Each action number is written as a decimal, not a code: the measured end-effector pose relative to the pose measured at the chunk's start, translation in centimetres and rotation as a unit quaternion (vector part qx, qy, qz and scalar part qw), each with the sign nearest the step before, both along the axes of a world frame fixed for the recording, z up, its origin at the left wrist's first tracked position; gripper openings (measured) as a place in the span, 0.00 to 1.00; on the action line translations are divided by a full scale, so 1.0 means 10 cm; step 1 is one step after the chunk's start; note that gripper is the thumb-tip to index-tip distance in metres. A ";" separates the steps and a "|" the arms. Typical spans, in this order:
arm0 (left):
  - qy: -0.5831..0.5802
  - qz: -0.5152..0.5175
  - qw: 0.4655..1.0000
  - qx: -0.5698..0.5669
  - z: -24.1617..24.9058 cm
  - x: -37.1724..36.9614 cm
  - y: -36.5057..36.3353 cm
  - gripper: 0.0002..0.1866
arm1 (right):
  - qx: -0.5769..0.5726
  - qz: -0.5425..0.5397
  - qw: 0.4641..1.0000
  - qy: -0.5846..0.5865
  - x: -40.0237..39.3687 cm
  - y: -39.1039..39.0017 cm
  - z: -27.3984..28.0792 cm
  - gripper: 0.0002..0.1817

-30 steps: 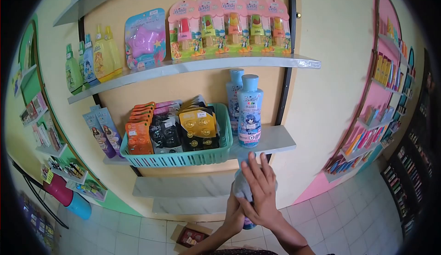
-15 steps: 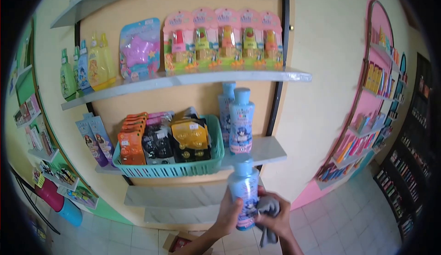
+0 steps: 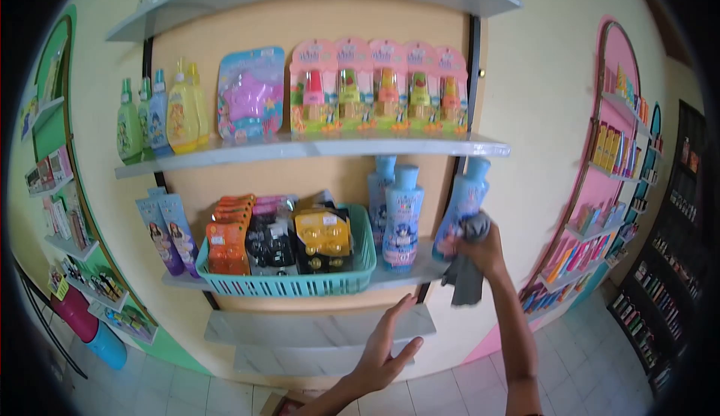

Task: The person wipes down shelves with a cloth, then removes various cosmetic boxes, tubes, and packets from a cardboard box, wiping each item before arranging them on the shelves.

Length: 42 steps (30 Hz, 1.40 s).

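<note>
My right hand (image 3: 480,247) grips a tilted blue bottle (image 3: 463,202) at the right end of the middle shelf, with a grey cloth (image 3: 465,281) bunched in the same hand and hanging below it. Left of it, a second blue bottle (image 3: 403,221) stands upright, and another blue bottle (image 3: 379,191) is partly hidden behind that one. My left hand (image 3: 386,348) is lower down, in front of the lower shelves, its fingers spread and holding nothing.
A teal basket (image 3: 285,285) of orange, black and yellow packs sits on the same shelf (image 3: 184,281). Above is a shelf (image 3: 315,147) with pink carded bottles and spray bottles. More shelves (image 3: 315,326) are below; side displays stand left and right.
The held blue bottle has moved up and right from in front of the lower shelves to the shelf's right end, in my right hand with the cloth. My left hand has let go of it.
</note>
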<state>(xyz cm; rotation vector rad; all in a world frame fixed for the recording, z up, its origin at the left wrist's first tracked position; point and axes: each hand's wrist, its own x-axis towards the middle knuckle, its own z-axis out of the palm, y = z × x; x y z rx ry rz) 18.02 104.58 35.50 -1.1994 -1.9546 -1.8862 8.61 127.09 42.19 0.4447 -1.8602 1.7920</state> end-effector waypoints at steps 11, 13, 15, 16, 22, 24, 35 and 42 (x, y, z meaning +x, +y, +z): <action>-0.121 0.161 0.971 -0.127 -1.14 0.19 -0.73 0.29 | 0.175 -0.043 0.980 -0.084 -0.45 0.22 -0.01 0.13; -0.168 0.199 0.953 -0.154 -1.31 0.29 -0.92 0.29 | 0.288 -0.110 0.945 -0.107 -0.42 0.25 0.05 0.10; -0.241 0.234 0.923 -0.188 -1.47 0.39 -1.18 0.29 | 0.261 -0.041 0.957 -0.117 -0.49 0.38 0.04 0.16; -0.269 0.243 0.906 -0.219 -1.56 0.47 -1.29 0.29 | 0.239 -0.023 0.963 -0.123 -0.58 0.54 -0.02 0.17; -0.399 0.356 0.808 -0.250 -2.58 1.14 -2.07 0.29 | 0.250 -0.081 0.954 -0.144 -0.82 1.20 -0.10 0.19; -0.480 0.357 0.761 -0.250 -2.74 1.40 -2.29 0.30 | 0.249 -0.127 0.949 -0.149 -0.55 1.22 -0.17 0.19; -0.559 0.363 0.699 -0.262 -3.63 2.52 -3.33 0.28 | 0.133 -0.295 0.927 -0.192 1.64 -1.32 -2.80 0.10; -0.627 0.387 0.629 -0.248 -4.63 3.11 -3.84 0.25 | 0.446 0.151 0.791 -0.390 1.89 -3.34 -5.11 0.16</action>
